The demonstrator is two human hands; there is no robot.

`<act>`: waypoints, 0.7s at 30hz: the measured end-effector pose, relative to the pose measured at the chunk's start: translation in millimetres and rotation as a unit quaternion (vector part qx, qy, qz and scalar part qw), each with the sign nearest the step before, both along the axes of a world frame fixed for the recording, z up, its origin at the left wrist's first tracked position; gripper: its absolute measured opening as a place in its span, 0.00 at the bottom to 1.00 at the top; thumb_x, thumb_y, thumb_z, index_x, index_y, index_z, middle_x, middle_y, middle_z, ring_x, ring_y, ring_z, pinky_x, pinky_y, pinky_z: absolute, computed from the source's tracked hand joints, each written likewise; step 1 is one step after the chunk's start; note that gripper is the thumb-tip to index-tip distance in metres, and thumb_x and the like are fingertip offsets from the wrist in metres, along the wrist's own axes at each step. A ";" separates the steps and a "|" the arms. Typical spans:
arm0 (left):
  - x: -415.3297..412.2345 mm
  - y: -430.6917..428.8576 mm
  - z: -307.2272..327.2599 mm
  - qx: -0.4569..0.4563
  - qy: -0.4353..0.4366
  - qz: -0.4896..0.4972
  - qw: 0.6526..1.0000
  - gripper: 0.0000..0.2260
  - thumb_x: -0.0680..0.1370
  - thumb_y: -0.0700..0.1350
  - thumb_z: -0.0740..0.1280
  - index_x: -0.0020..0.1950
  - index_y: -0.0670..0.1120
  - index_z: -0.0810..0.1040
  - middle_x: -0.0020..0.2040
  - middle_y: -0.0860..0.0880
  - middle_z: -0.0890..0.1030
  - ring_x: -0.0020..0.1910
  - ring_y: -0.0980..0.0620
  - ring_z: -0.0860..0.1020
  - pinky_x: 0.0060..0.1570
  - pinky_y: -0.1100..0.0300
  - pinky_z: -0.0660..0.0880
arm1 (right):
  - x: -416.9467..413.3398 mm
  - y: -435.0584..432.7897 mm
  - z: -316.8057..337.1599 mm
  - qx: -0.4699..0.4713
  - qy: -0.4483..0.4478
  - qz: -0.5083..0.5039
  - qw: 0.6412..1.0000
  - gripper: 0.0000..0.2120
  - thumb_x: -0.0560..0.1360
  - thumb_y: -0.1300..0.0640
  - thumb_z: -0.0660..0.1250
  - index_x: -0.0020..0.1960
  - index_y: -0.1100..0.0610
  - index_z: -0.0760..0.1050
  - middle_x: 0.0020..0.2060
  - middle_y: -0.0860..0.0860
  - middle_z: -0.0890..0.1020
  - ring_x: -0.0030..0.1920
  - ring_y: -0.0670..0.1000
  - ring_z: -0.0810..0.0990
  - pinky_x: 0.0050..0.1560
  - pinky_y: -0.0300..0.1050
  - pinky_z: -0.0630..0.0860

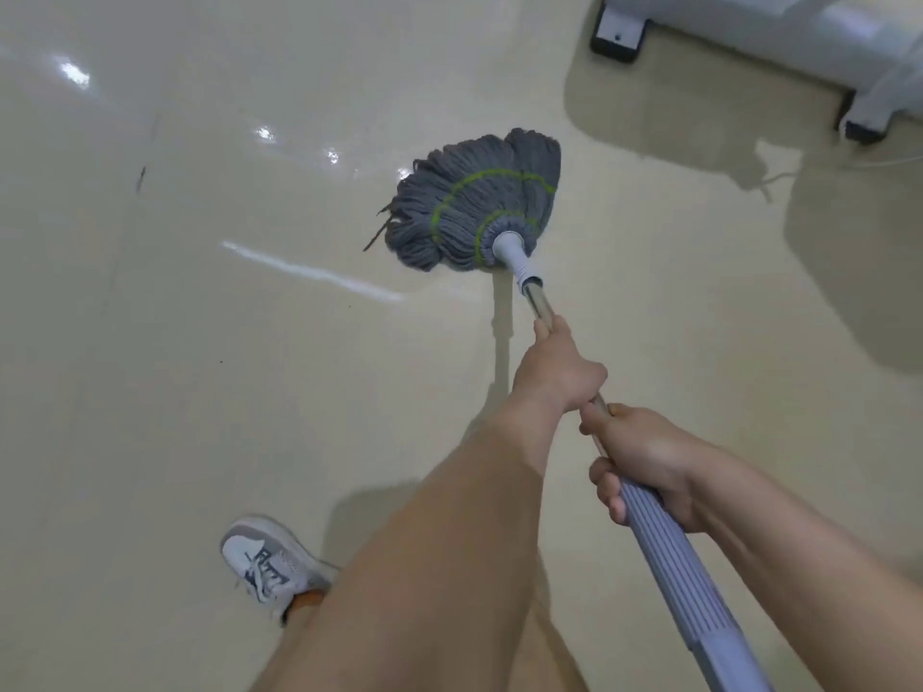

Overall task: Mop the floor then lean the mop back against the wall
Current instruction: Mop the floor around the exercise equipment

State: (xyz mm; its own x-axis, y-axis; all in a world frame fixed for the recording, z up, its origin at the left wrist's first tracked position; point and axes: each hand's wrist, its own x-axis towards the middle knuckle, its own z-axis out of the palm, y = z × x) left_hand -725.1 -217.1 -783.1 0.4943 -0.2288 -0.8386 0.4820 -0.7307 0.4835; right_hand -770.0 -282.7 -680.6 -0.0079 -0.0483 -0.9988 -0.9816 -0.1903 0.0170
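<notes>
A grey string mop head (474, 202) with green stitching lies spread on the glossy cream floor (200, 367), ahead of me. Its metal pole (542, 304) runs back toward me into a ribbed grey grip (669, 551). My left hand (557, 367) is closed around the metal pole, lower down and nearer the mop head. My right hand (644, 462) is wrapped around the pole where the ribbed grip begins, closer to my body. Both forearms stretch out over the floor.
White furniture with black feet (617, 35) stands at the top right, with a second foot (864, 124) further right. A thin cable (769, 182) lies on the floor near it. My white and grey shoe (272, 566) is planted at the lower left.
</notes>
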 end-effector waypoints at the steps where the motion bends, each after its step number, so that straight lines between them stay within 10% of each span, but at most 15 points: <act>1: -2.7 -1.8 0.3 0.006 -0.001 -0.009 1.000 0.34 0.76 0.44 0.64 0.80 0.43 0.54 0.81 0.44 0.54 0.68 0.42 0.72 0.55 0.55 0.70 | -4.0 -1.7 -0.7 0.013 0.002 -0.015 1.000 0.13 0.82 0.47 0.52 0.57 0.56 0.66 0.18 0.52 0.68 0.17 0.49 0.66 0.21 0.37 0.69; 7: -27.6 77.9 9.9 0.069 0.010 0.060 0.996 0.26 0.73 0.46 0.66 0.70 0.46 0.67 0.58 0.41 0.79 0.55 0.39 0.78 0.56 0.49 0.77 | -22.4 60.7 -6.9 0.076 -0.019 0.016 0.997 0.13 0.82 0.50 0.52 0.59 0.59 0.63 0.27 0.54 0.69 0.21 0.51 0.69 0.25 0.42 0.72; 11: -45.2 148.5 12.3 0.117 0.013 0.116 0.986 0.21 0.69 0.51 0.66 0.60 0.46 0.73 0.49 0.43 0.82 0.51 0.40 0.80 0.53 0.48 0.77 | -20.1 120.5 -5.9 0.084 -0.040 0.191 0.977 0.15 0.80 0.60 0.60 0.65 0.62 0.65 0.39 0.56 0.73 0.46 0.60 0.78 0.46 0.52 0.77; 14: -66.4 184.6 9.9 0.137 0.017 0.177 0.974 0.19 0.66 0.54 0.64 0.53 0.46 0.75 0.45 0.45 0.82 0.47 0.42 0.80 0.49 0.50 0.78 | -18.8 152.7 -3.6 0.078 -0.004 0.355 0.932 0.31 0.72 0.73 0.65 0.71 0.68 0.56 0.44 0.61 0.75 0.38 0.62 0.78 0.26 0.48 0.70; 21: -73.6 184.2 6.0 0.152 0.055 0.272 0.949 0.10 0.72 0.49 0.66 0.44 0.43 0.73 0.38 0.48 0.78 0.39 0.46 0.76 0.36 0.56 0.68 | -5.2 142.6 -1.8 0.024 -0.092 0.477 0.874 0.20 0.79 0.60 0.56 0.70 0.59 0.64 0.63 0.57 0.74 0.57 0.58 0.77 0.43 0.46 0.67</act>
State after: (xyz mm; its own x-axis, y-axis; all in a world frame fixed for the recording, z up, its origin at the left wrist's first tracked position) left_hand -798.7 -32.9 -777.2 0.3765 0.2952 -0.8781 0.8625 -0.4578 0.2159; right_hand -775.2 -140.1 -682.5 0.1739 0.0958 -0.9801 -0.3621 -0.9193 -0.1541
